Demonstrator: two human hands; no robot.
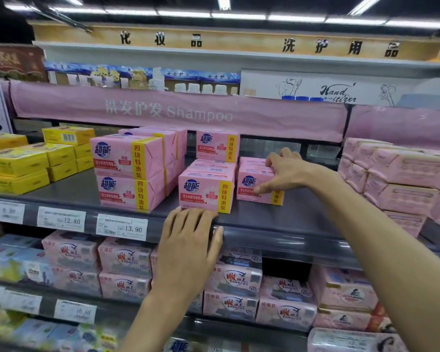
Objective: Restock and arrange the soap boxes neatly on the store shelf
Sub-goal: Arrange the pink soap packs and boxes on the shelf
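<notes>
Pink soap boxes with yellow bands stand on the grey middle shelf [69, 196]. A two-high stack [127, 171] stands at the left, a single box [205, 190] sits at the shelf's front, and one more box [217, 146] stands on others behind it. My right hand [283, 171] grips the rightmost pink box [252, 185], thumb on its front face and fingers over its top. My left hand [188, 245] rests with straight fingers on the shelf's front edge, just below the single box.
Yellow soap boxes [15, 163] fill the shelf's left end. Pale pink wrapped packs [401, 179] are stacked at the right. Price tags [122, 227] line the shelf edge. Below, more pink soap packs [123, 260] crowd the lower shelf. A pink Shampoo banner [168, 111] hangs above.
</notes>
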